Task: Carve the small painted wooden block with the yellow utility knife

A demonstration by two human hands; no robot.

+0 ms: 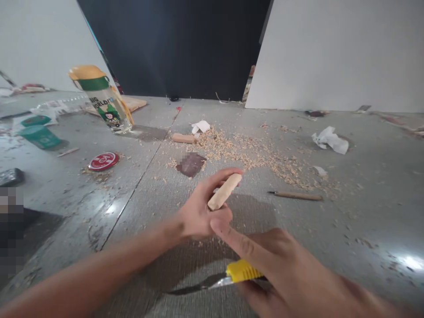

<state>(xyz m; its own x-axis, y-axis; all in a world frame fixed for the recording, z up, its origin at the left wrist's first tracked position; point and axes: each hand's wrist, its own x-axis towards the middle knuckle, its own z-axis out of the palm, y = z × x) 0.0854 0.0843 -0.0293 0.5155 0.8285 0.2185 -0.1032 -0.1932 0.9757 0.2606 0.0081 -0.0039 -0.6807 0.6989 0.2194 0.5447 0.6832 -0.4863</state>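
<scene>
A short pale wooden block (225, 191) with rounded edges lies in my left hand (202, 207), its fingers curled round it. My right hand (281, 260) grips a utility knife (243, 270) by its yellow handle. The dark blade points left, low in the view and apart from the wood. My right index finger reaches out and touches, or nearly touches, the base of my left hand's fingers. Part of the knife handle is hidden under my right palm.
Wood shavings (238, 148) spread beyond my hands, near a second wooden piece (183, 138) and brown sandpaper-like scrap (191, 164). A thin carving tool (296, 196) and crumpled tissue (330, 140) lie right. Left are a bottle (102, 99), red round lid (104, 161) and green cup (39, 136).
</scene>
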